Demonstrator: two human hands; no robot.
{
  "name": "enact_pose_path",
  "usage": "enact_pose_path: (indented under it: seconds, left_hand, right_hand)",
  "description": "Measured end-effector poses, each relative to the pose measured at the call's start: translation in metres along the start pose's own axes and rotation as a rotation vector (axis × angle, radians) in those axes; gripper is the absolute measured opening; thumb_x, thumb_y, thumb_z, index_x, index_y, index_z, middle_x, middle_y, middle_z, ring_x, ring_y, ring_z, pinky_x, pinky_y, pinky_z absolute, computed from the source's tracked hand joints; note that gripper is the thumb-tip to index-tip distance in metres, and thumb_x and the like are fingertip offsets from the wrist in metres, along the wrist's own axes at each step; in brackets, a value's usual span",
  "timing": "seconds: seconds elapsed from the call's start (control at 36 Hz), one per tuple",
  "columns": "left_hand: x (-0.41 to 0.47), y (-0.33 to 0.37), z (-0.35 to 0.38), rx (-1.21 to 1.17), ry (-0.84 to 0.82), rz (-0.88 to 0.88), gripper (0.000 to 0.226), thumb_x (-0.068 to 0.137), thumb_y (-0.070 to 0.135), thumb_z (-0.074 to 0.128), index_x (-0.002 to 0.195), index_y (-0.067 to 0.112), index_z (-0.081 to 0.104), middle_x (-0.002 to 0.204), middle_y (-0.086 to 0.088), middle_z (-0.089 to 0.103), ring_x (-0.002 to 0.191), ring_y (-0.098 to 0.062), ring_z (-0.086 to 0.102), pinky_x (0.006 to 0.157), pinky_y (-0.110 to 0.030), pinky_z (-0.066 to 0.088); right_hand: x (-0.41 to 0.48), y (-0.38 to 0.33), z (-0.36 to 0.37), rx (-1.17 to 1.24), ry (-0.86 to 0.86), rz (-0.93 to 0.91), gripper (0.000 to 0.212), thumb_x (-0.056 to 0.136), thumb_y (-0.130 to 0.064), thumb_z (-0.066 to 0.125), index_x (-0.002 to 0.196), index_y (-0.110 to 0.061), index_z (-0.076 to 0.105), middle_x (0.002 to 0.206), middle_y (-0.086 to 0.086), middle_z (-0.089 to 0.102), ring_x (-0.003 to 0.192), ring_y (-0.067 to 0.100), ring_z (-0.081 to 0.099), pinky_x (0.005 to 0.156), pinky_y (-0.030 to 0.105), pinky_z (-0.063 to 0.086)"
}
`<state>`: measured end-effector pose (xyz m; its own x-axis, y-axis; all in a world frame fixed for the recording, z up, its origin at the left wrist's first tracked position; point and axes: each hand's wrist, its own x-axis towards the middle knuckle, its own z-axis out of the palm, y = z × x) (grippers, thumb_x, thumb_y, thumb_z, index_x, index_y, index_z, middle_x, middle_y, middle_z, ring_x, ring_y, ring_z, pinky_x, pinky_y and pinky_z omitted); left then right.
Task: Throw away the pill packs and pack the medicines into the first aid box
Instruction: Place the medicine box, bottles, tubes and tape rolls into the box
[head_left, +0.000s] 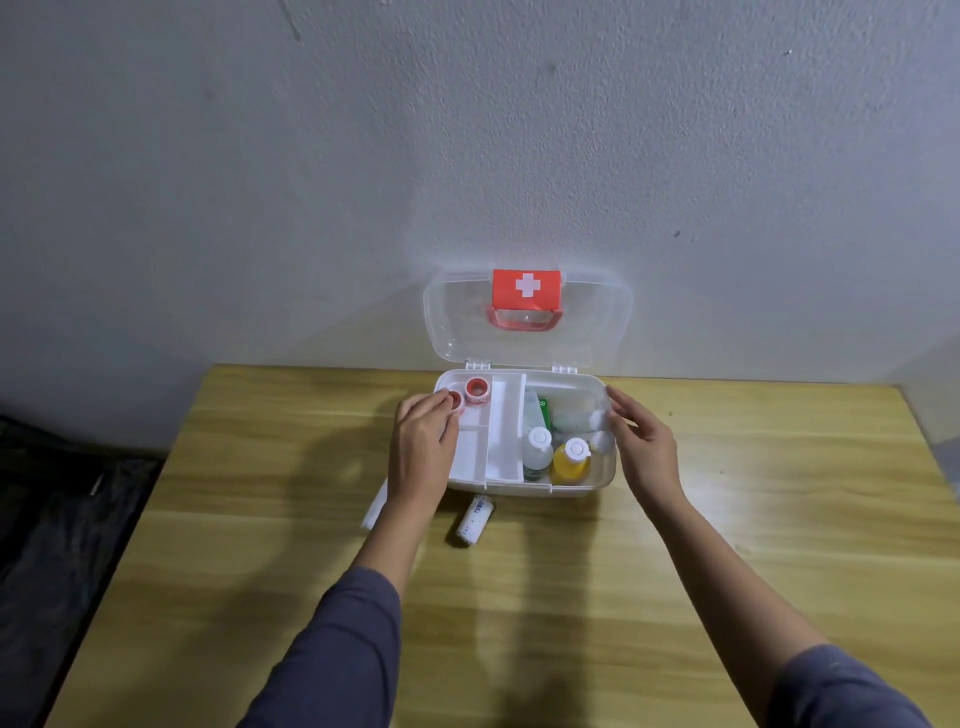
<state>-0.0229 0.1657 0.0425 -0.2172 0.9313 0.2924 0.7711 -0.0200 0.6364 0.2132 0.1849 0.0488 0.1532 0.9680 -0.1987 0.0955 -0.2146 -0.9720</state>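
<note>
The white first aid box (582, 487) stands open on the wooden table, its clear lid (602, 332) leaning back against the wall. A white tray (498, 441) covers its left half and holds two red tape rolls. My left hand (422, 441) rests on the tray's left edge, fingertips on one tape roll (456, 400); the other roll (475, 388) lies beside it. A white bottle (537, 452), a yellow bottle (571, 462) and a green pack (544, 410) sit in the right half. My right hand (644, 447) is at the box's right rim, fingers apart.
A rolled bandage (474, 521) lies on the table (727, 545) just in front of the box. A white flat packet (375, 506) shows partly under my left forearm. A black bag (62, 519) lies on the floor at the left. The wall is right behind the box.
</note>
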Motion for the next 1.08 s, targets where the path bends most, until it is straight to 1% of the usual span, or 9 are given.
enact_pose_path:
  seconds: [0.08,0.17,0.31,0.42,0.53,0.69,0.83,0.92,1.08]
  left_hand:
    - [-0.01,-0.006,-0.006,-0.047,0.072,-0.074,0.028,0.085,0.006,0.063,0.112,-0.001,0.064,0.115,-0.014,0.065,0.11,-0.027,0.053,0.094,-0.02,0.037]
    - [-0.034,-0.021,-0.014,-0.083,0.128,-0.231,0.033,0.09,0.011,0.057,0.122,0.001,0.058,0.126,-0.013,0.059,0.121,-0.025,0.048,0.102,-0.027,0.036]
    - [-0.078,-0.055,-0.018,-0.033,-0.072,-0.463,0.052,0.092,0.026,0.054,0.137,0.005,0.041,0.143,-0.016,0.042,0.135,-0.029,0.033,0.109,-0.037,0.029]
    - [-0.095,-0.064,-0.016,0.035,-0.261,-0.433,0.089,0.081,0.068,0.043,0.143,0.006,0.029,0.151,-0.013,0.03,0.14,-0.026,0.026,0.112,-0.037,0.025]
    - [-0.106,-0.052,-0.007,0.045,-0.289,-0.37,0.12,0.06,0.092,0.026,0.144,0.007,0.027,0.151,-0.012,0.029,0.139,-0.025,0.026,0.111,-0.032,0.023]
    - [-0.123,-0.024,0.019,0.073,-0.285,-0.376,0.127,0.054,0.09,0.038,0.147,0.007,0.017,0.154,-0.012,0.023,0.141,-0.026,0.02,0.112,-0.032,0.02]
    - [-0.12,-0.005,0.038,0.088,-0.172,-0.423,0.112,0.068,0.063,0.067,0.149,0.01,0.01,0.154,-0.017,0.019,0.14,-0.031,0.021,0.11,-0.04,0.027]
    - [-0.114,-0.001,0.048,0.076,-0.135,-0.473,0.113,0.068,0.059,0.07,0.149,0.012,0.008,0.153,-0.018,0.017,0.139,-0.032,0.022,0.108,-0.042,0.034]
    - [-0.114,-0.001,0.058,0.1,-0.09,-0.488,0.089,0.085,0.042,0.061,0.148,0.006,0.01,0.153,-0.021,0.019,0.138,-0.036,0.026,0.105,-0.045,0.037]
  right_hand:
    - [0.0,0.0,0.0,-0.003,-0.002,0.006,0.033,0.091,-0.008,0.053,0.123,-0.015,0.06,0.121,0.0,0.062,0.079,-0.019,0.06,0.063,0.0,0.046]
    - [0.0,0.0,0.0,-0.003,-0.007,0.016,0.034,0.091,-0.009,0.053,0.122,-0.017,0.06,0.123,0.0,0.063,0.082,-0.016,0.061,0.064,0.0,0.046]
    - [-0.001,0.001,0.0,-0.004,-0.013,0.013,0.034,0.09,-0.01,0.053,0.123,-0.018,0.06,0.126,0.002,0.062,0.094,0.004,0.062,0.068,0.003,0.048]
    - [0.0,0.001,-0.001,-0.006,-0.021,0.011,0.035,0.091,-0.009,0.053,0.124,-0.016,0.059,0.127,0.003,0.061,0.096,0.006,0.061,0.068,0.001,0.047]
    - [0.0,0.001,-0.001,-0.004,-0.025,0.003,0.034,0.091,-0.009,0.052,0.124,-0.015,0.059,0.126,0.004,0.062,0.096,0.009,0.061,0.068,0.003,0.049]
    - [0.001,0.002,-0.002,-0.009,-0.038,0.006,0.034,0.091,-0.009,0.052,0.124,-0.017,0.059,0.125,0.002,0.062,0.091,0.001,0.061,0.068,0.004,0.049]
    - [0.002,0.002,-0.005,-0.018,-0.054,0.007,0.035,0.091,-0.011,0.053,0.124,-0.019,0.059,0.126,0.002,0.062,0.093,0.008,0.063,0.077,0.015,0.052]
    - [0.002,0.003,-0.006,-0.018,-0.068,0.013,0.034,0.091,-0.012,0.053,0.123,-0.021,0.059,0.126,0.003,0.062,0.097,0.014,0.063,0.086,0.028,0.051]
    - [0.003,0.003,-0.008,-0.022,-0.088,0.014,0.034,0.091,-0.014,0.053,0.124,-0.022,0.058,0.126,0.001,0.062,0.097,0.011,0.064,0.09,0.031,0.052]
